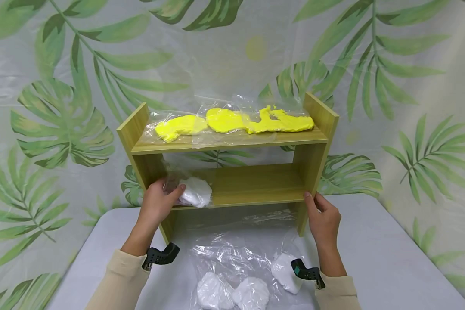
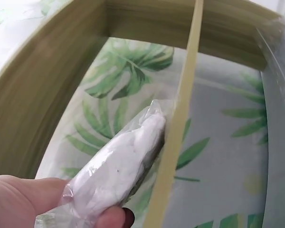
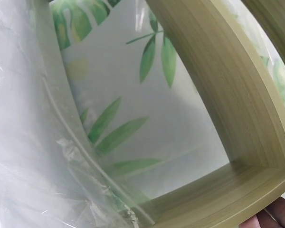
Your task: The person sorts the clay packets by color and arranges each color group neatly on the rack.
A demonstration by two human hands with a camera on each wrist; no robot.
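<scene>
A small two-tier wooden shelf (image 1: 232,144) stands on the table. My left hand (image 1: 157,201) pinches a clear plastic bag of white clay (image 1: 196,192) between thumb and fingers, at the left end of the lower board. In the left wrist view, the same bag of white clay (image 2: 121,166) is beside the board's edge. My right hand (image 1: 324,217) grips the front edge of the shelf's right side panel, thumb in front; only a few fingertips (image 3: 275,216) show in the right wrist view. Bags of yellow clay (image 1: 226,120) lie in a row on the upper board.
On the table before the shelf lie more bagged white clay lumps (image 1: 252,293), under crumpled clear plastic (image 1: 232,245). A leaf-print cloth (image 1: 62,116) hangs behind the white table (image 1: 376,254). Each wrist wears a black device (image 1: 160,255).
</scene>
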